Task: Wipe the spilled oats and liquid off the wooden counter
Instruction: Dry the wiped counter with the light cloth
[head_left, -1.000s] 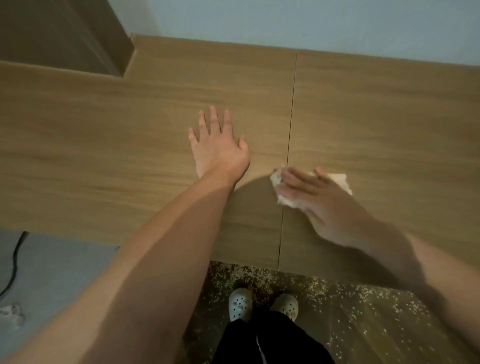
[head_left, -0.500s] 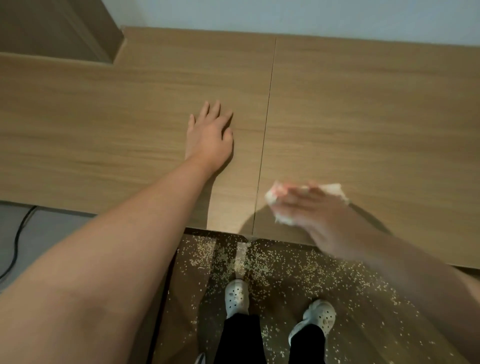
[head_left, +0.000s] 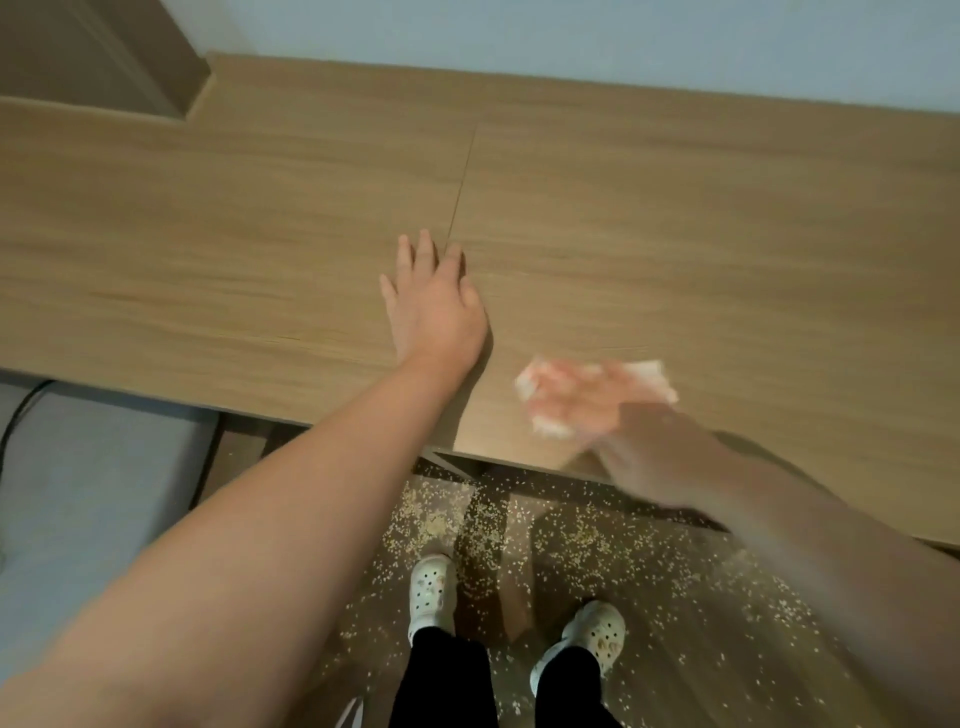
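Head view looks down on a wooden worktop (head_left: 208, 249). The left hand (head_left: 439, 312) rests palm down on it, with its fingers (head_left: 426, 249) straight, released and close together. Their tips lie just beside a thin seam (head_left: 462, 182) that runs away across the wood.

To the right of those fingers and nearer the worktop's front edge, the right hand (head_left: 623, 431) is blurred. Its fingers lie across a crumpled white tissue (head_left: 548, 427) against the wood. Whether they curl round the tissue or only press on it cannot be told.

The spilled oats (head_left: 597, 545) lie below both hands, scattered as pale specks over the dark floor (head_left: 727, 649) beyond the front edge. They are thickest around two white perforated clogs (head_left: 431, 587) worn with black trousers.

Well to the left of the left fingers, a dark cable (head_left: 21, 410) crosses a grey surface.
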